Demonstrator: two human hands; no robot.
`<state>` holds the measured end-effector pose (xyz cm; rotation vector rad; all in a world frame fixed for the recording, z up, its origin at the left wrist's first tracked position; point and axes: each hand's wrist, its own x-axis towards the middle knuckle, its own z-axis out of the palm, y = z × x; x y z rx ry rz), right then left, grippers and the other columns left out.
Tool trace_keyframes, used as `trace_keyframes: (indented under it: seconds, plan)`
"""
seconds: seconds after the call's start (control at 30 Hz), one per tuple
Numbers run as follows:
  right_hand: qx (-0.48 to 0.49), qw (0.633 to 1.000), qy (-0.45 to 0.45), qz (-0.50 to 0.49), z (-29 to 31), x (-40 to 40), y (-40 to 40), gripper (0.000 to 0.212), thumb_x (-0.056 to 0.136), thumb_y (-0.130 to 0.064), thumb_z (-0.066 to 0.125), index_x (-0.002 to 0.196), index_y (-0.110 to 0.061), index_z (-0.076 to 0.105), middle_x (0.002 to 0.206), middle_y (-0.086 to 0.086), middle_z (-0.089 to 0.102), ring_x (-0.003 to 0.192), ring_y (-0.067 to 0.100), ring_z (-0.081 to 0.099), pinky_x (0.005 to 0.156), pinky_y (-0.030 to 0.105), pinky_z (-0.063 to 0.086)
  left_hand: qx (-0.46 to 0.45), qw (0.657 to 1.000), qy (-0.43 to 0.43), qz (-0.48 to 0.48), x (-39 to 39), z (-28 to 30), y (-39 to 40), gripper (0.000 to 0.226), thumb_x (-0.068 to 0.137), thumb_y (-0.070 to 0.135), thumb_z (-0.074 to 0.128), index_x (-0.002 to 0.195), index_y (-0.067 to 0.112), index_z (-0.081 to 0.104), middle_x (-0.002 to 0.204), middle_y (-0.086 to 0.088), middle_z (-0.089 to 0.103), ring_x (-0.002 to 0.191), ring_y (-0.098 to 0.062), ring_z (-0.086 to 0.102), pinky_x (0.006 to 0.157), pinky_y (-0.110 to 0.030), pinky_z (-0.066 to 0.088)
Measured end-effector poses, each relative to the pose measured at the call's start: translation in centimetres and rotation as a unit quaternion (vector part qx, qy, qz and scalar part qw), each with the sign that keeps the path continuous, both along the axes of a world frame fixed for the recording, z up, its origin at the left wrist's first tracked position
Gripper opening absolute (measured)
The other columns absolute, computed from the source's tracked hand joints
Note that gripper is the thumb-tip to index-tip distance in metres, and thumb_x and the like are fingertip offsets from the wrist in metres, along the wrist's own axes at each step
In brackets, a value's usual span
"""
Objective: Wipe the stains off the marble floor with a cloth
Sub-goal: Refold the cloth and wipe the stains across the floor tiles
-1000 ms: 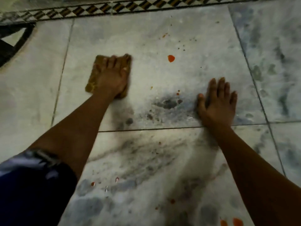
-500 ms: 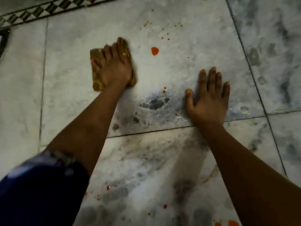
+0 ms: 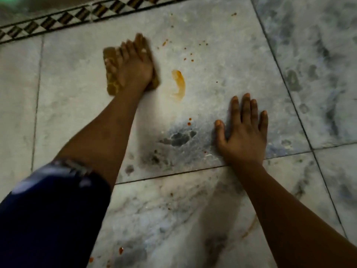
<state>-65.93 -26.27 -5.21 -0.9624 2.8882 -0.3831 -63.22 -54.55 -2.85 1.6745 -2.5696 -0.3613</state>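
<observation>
My left hand (image 3: 133, 64) presses flat on a folded brown-yellow cloth (image 3: 111, 84) on the white marble floor (image 3: 67, 93). Just right of the cloth lies a smeared orange streak (image 3: 179, 85). Small red-orange specks (image 3: 190, 59) dot the tile beyond it, two red drops (image 3: 189, 121) sit nearer, and more red spots (image 3: 120, 250) lie by my left sleeve. My right hand (image 3: 244, 132) rests palm down on the floor with fingers spread, holding nothing.
A patterned black-and-brown border strip (image 3: 63, 20) runs along the far edge of the tiles. Dark grey veining (image 3: 177, 139) marks the marble between my hands. Grout lines (image 3: 173, 174) cross the floor. A faint orange smear (image 3: 251, 227) shows near my right forearm.
My left hand swept the cloth right across the round orange drop and back; the drop is now a smeared curved streak. My right hand stayed planted.
</observation>
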Motion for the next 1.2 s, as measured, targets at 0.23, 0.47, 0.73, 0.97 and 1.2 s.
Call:
trace_keyframes:
  seconds: [0.23,0.47,0.73,0.97,1.2]
  plan:
    - [-0.01,1.0,-0.006,-0.005,0.3,0.1,-0.1,0.072,0.089,-0.054,0.018,0.151,-0.016,0.018,0.157,0.012,0.012,0.146,0.026,0.009,0.117,0.043,0.001,-0.044,0.961,0.006,-0.275,-0.1,-0.7,9.9,0.053,0.098,0.044,0.017,0.149,0.031,0.012,0.158,-0.001,0.012,0.146,-0.02,0.003,0.114,-0.047,-0.008]
    - [-0.009,1.0,-0.009,-0.003,0.4,0.0,-0.1,0.072,0.089,-0.053,0.018,0.151,-0.016,0.016,0.158,0.011,0.01,0.146,0.024,0.006,0.117,0.039,-0.003,-0.024,0.997,-0.018,-0.071,-3.9,-0.4,0.5,0.056,0.1,0.041,0.014,0.15,0.016,0.017,0.158,-0.007,0.011,0.145,-0.028,0.003,0.114,-0.054,-0.007]
    - [-0.015,1.0,-0.002,-0.01,0.4,0.1,-0.1,0.07,0.09,-0.052,0.021,0.15,-0.016,0.02,0.157,0.012,0.015,0.145,0.026,0.012,0.116,0.04,0.001,-0.086,0.962,0.013,-0.259,-0.5,-1.1,9.5,0.053,0.097,0.039,0.017,0.148,0.027,0.022,0.157,-0.004,0.019,0.146,-0.023,0.006,0.114,-0.048,-0.004]
    - [-0.009,1.0,-0.011,-0.005,0.2,0.2,-0.1,0.071,0.09,-0.052,0.022,0.151,-0.017,0.013,0.158,0.01,0.007,0.146,0.023,0.004,0.117,0.04,-0.004,-0.036,0.992,0.003,-0.122,-6.8,-0.5,1.8,0.052,0.101,0.039,0.014,0.15,0.022,0.016,0.158,-0.006,0.012,0.146,-0.026,0.003,0.114,-0.054,-0.006]
    - [-0.012,1.0,-0.006,-0.005,0.3,0.0,-0.1,0.071,0.09,-0.053,0.02,0.151,-0.016,0.018,0.157,0.012,0.012,0.146,0.025,0.009,0.117,0.042,0.0,-0.067,0.96,0.003,-0.271,3.8,-0.8,10.2,0.055,0.094,0.038,0.017,0.148,0.026,0.022,0.156,-0.001,0.02,0.145,-0.022,0.01,0.115,-0.046,-0.001]
